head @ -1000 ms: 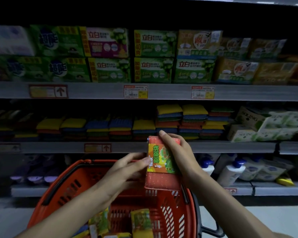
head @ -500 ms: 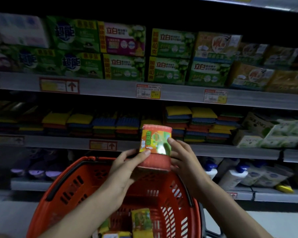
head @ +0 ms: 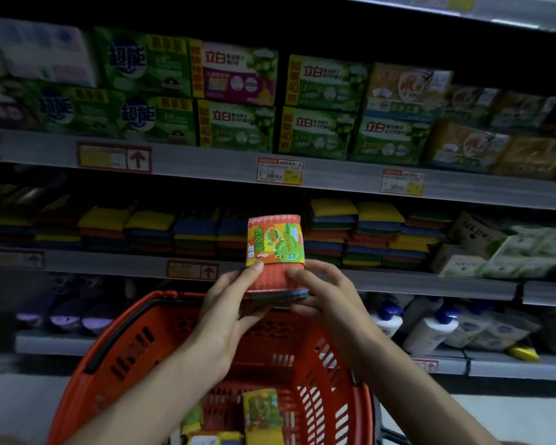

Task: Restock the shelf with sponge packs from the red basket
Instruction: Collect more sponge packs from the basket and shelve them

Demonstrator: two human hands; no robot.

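Left hand (head: 228,305), right hand (head: 323,295) clamped on sponge pack (head: 275,248); sponge stacks (head: 357,234) behind, red basket (head: 132,345) below.

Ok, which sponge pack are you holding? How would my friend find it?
Find the big red basket at the bottom. Just above its far rim, the left hand and right hand hold one sponge pack between them. It is the only pack in the air, orange-red with a yellow-and-green label, unlike the stacked sponges behind.
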